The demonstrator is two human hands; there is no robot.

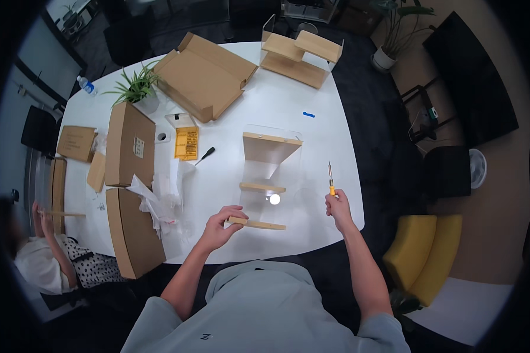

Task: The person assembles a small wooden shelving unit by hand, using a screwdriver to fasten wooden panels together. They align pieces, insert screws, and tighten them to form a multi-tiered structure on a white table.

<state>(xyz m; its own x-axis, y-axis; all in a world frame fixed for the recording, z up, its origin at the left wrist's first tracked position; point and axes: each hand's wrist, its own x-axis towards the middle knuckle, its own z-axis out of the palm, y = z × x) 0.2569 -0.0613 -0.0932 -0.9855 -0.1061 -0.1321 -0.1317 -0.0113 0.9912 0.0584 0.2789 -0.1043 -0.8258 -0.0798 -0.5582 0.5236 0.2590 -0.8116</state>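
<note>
In front of me lies a small shelf unit of clear panel and pale wooden boards. Its widest board point(271, 147) stands at the far end, with a narrower board point(264, 187) in the middle. My left hand point(219, 226) is closed on the left end of the nearest wooden board point(258, 224), thumb and fingers pinching it. A clear panel point(295, 162) shows faintly around the boards, its edges hard to make out. To the right, my right hand point(340, 210) grips a screwdriver point(331, 181) by its yellow handle, the shaft pointing away from me and apart from the shelf.
A similar shelf point(300, 56) stands at the back right, near a blue tool point(308, 115). Leftward are a black screwdriver point(206, 155), a yellow box point(186, 143), plastic wrapping point(155, 203), cardboard boxes point(132, 147) and a potted plant point(136, 88). Another person point(47, 259) sits at far left.
</note>
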